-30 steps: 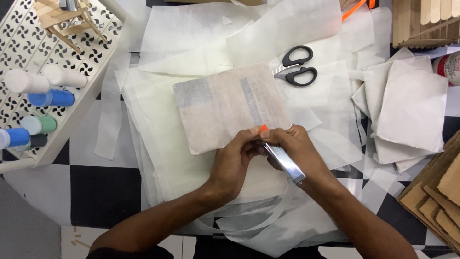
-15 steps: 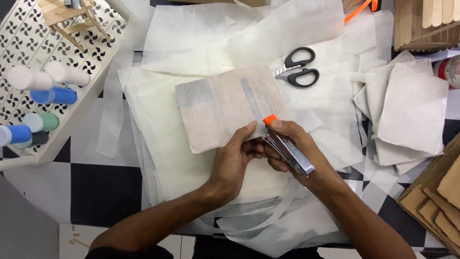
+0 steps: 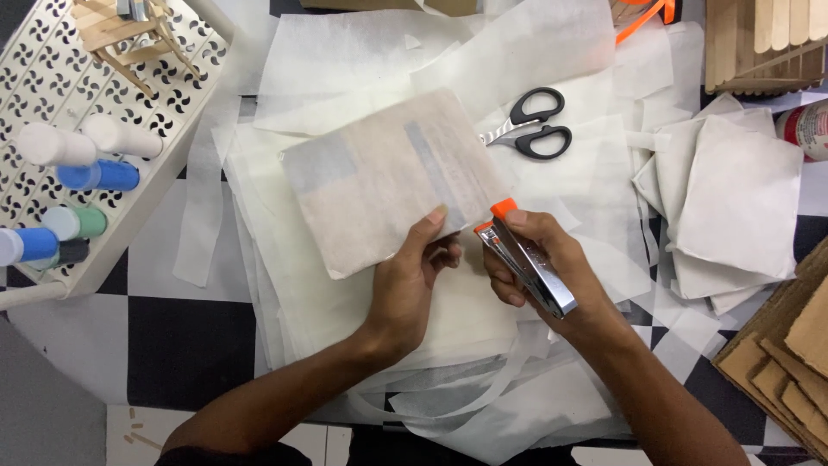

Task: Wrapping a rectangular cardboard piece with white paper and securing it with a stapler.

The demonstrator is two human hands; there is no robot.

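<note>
Drawn back from the pouch's edge since half a second ago, the stapler (image 3: 526, 263) is now sitting just beside the tan paper pouch (image 3: 388, 177), its orange tip pointing up and away. Right hand (image 3: 548, 267) is wrapping its fingers closed around the silver stapler body. Left hand (image 3: 418, 276) is pinching the pouch's lower right corner between thumb and fingers, holding it over the stack of white tissue sheets (image 3: 345, 293) on the table. Black-handled scissors (image 3: 530, 125) are lying just beyond the pouch. At far left, a white perforated tray (image 3: 60, 78) is holding paint bottles (image 3: 90, 160) lying on their sides and a small wooden-stick frame (image 3: 125, 34). Folded white pouches (image 3: 733, 198) are piling up at right.
</note>
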